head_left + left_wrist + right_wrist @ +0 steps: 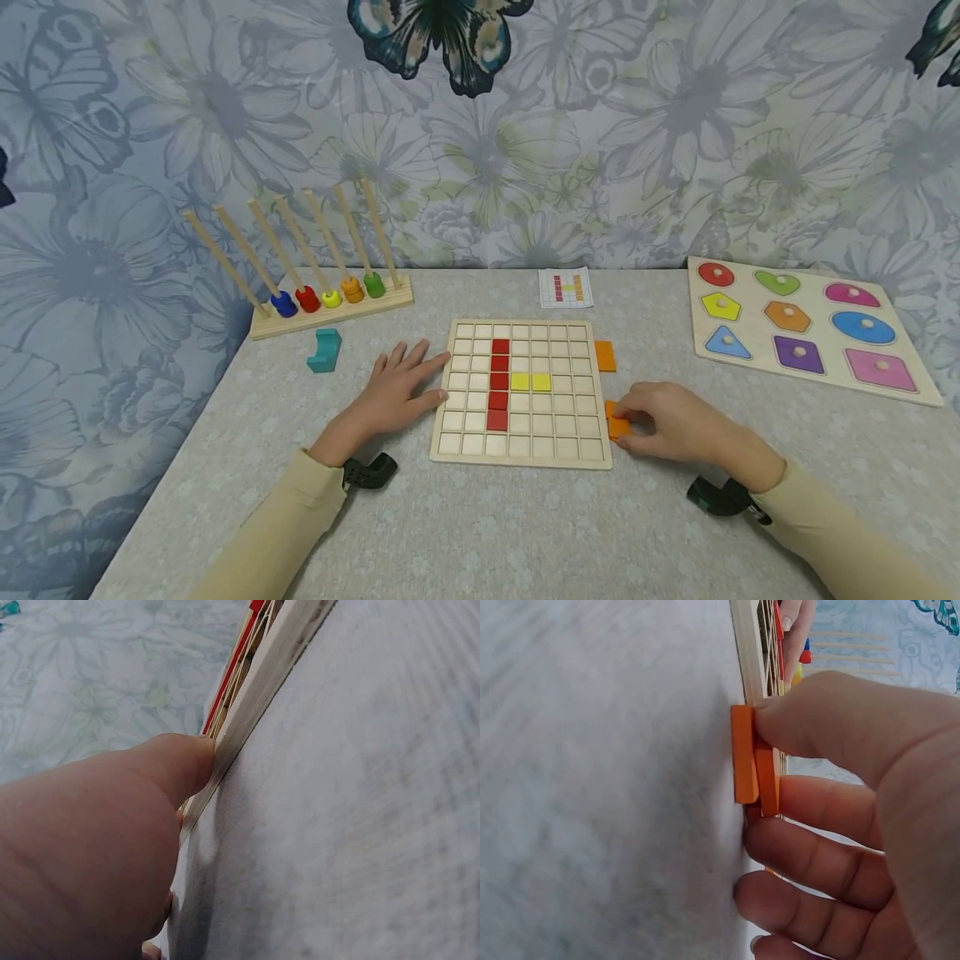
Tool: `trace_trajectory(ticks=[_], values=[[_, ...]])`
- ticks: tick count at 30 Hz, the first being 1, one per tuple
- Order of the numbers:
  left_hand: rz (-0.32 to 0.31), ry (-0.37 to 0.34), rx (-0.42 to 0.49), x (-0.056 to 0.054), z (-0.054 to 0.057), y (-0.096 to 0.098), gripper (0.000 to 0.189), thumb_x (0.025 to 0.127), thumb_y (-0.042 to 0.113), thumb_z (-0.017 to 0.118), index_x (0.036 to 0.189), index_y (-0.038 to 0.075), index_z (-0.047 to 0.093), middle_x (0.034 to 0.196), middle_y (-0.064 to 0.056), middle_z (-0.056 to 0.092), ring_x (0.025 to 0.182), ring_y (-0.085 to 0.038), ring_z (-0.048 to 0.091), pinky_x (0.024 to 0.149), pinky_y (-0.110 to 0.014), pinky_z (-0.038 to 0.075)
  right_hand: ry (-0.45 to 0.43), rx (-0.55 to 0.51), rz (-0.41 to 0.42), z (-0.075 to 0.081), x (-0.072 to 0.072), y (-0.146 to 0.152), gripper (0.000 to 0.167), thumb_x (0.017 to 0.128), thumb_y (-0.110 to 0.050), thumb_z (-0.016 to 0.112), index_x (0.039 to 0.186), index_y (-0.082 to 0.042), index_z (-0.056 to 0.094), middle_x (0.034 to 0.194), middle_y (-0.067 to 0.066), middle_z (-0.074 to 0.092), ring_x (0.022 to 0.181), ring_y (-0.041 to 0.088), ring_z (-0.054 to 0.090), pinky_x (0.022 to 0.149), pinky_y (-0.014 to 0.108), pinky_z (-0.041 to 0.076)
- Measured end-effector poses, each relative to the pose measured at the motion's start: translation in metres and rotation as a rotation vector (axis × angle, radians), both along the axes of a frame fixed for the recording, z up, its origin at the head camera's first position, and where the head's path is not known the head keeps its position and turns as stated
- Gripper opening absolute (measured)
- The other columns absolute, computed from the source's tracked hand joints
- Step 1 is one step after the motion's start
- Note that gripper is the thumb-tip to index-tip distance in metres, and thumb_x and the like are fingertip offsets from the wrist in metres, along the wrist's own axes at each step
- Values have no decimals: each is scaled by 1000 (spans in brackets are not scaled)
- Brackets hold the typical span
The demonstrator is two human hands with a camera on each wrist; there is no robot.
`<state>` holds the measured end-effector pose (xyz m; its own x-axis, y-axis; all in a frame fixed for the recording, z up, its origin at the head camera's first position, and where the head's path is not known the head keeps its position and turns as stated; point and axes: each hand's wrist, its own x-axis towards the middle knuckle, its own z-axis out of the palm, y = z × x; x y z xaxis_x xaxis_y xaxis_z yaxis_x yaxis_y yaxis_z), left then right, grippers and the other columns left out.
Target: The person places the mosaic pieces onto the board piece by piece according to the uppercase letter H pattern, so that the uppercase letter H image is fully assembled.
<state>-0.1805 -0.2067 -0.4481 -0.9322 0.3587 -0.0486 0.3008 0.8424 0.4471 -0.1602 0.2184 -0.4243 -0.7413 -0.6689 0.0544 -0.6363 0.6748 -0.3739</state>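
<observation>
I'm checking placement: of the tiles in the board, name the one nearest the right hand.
The rightmost yellow tile; its yellow neighbour and the red tiles lie farther left on the board.

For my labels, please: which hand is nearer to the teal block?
Left. The left hand lies right of the teal block, at the left edge of the grid board; the right hand is beyond the board's right edge.
</observation>
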Motion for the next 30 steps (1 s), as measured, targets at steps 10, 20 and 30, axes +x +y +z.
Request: trace_trajectory(ticks=[10,20,30], values=[[-4,14,11,1,-4,0,64,101,39,62,157,17,43,167,-24,24,155,-55,7,118,-77,6,2,-9,-3,-2,0,1,17,83,-21,82,98,-17,78,81,-15,59,73,-2,48,65,18,45],[4,2,5,1,-2,0,64,101,39,61,158,18,41,168,-23,23,155,-54,7,119,-76,5,-11,-11,-51,1,-3,5,19,80,-19,83,99,-18,78,86,-14,63,76,1,50,68,20,46],[-2,5,2,0,0,0,64,101,39,61,158,18,41,168,-23,23,155,-54,7,118,-76,5,-16,11,-91,0,-9,9,22,81,-18,81,102,-15,76,87,-12,66,76,2,51,69,21,49]])
